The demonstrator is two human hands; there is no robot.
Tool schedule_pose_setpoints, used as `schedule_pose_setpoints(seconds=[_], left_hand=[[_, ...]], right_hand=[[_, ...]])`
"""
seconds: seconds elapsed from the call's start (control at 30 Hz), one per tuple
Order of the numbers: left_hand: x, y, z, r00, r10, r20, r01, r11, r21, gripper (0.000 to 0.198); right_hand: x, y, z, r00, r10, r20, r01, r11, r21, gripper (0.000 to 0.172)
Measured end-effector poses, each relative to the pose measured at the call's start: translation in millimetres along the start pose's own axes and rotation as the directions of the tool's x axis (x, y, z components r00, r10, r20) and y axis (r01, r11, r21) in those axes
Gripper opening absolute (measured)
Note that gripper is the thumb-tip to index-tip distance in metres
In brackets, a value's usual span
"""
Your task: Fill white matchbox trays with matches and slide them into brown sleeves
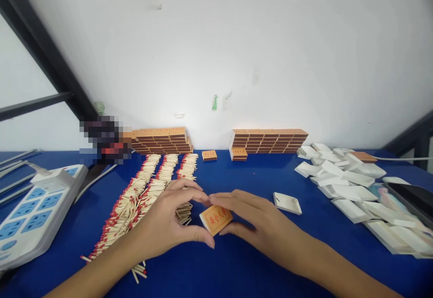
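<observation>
A matchbox (216,219) with an orange label and red characters is tilted between my hands above the blue table. My right hand (259,219) pinches it, thumb below and fingers along the top edge. My left hand (169,217) curves around the box's white end with thumb and fingers apart; whether its tips touch the box I cannot tell. Behind and beside my left hand lie long rows of red-tipped matches (135,192), partly hidden by it. A white inner tray (287,203) lies to the right of my right hand.
Stacked matchboxes stand along the wall at left (160,141) and right (270,141). A single matchbox (209,155) lies between them. White trays (352,185) pile up at right, beside a phone (411,201). A power strip (39,212) occupies the left side.
</observation>
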State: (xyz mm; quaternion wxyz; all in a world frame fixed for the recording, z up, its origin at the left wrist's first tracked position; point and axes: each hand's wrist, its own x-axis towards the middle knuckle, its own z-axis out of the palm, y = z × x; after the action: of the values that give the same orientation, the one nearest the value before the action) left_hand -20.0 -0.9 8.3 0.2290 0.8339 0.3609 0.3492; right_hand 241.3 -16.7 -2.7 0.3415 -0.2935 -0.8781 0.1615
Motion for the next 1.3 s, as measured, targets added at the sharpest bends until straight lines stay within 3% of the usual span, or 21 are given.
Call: schedule_pose_setpoints(seconds=[0.13,0.27,0.4,0.53,0.83,1.0,1.07,1.17,1.2,1.3], left_hand=[[1.7,-5.9,-1.0,0.995,0.069,-0.068,-0.055,0.982,0.181,0.033],[2.8,-13.9,0.1,0.991,0.103,-0.085,-0.079,0.966,0.246,0.023],[1.8,-14.6,1.8,0.991,0.119,-0.067,-0.097,0.959,0.265,0.022],[0.8,-12.4,2.6,0.988,0.142,-0.061,-0.12,0.953,0.277,0.02],[2.0,-16.6,4.2,0.983,0.174,-0.064,-0.146,0.941,0.307,0.017],[1.3,-15.2,3.3,0.977,0.2,-0.067,-0.166,0.924,0.345,0.018],[0.7,-14.3,2.6,0.975,0.213,-0.063,-0.177,0.918,0.356,0.018],[1.4,-15.2,0.7,0.968,0.239,-0.077,-0.193,0.903,0.385,0.018],[2.1,-16.1,-0.2,0.966,0.243,-0.093,-0.188,0.897,0.399,0.017],[4.8,-18.1,-3.5,0.96,0.232,-0.153,-0.146,0.889,0.435,0.015]], right_hand=[[4.8,32.4,-19.9,0.981,0.123,-0.151,-0.147,0.976,-0.162,0.036],[9.8,89.3,-55.2,0.91,0.289,-0.298,-0.364,0.9,-0.239,0.039],[4.2,137.8,-80.8,0.871,0.417,-0.259,-0.483,0.825,-0.293,0.041],[-4.3,159.2,-81.0,0.817,0.498,-0.292,-0.567,0.786,-0.245,0.044],[7.2,159.4,-58.2,0.818,0.462,-0.342,-0.542,0.819,-0.188,0.029],[4.2,139.1,-85.9,0.833,0.45,-0.323,-0.546,0.762,-0.348,0.031],[-5.6,122.8,-105.7,0.825,0.539,-0.169,-0.559,0.739,-0.375,0.035],[-24.7,96.8,-127.3,0.734,0.645,0.21,-0.558,0.75,-0.356,0.039],[-29.8,89.1,-130.1,0.699,0.66,0.275,-0.555,0.743,-0.373,0.043],[-33.8,70.2,-124.7,0.566,0.76,0.32,-0.6,0.646,-0.471,0.046]])
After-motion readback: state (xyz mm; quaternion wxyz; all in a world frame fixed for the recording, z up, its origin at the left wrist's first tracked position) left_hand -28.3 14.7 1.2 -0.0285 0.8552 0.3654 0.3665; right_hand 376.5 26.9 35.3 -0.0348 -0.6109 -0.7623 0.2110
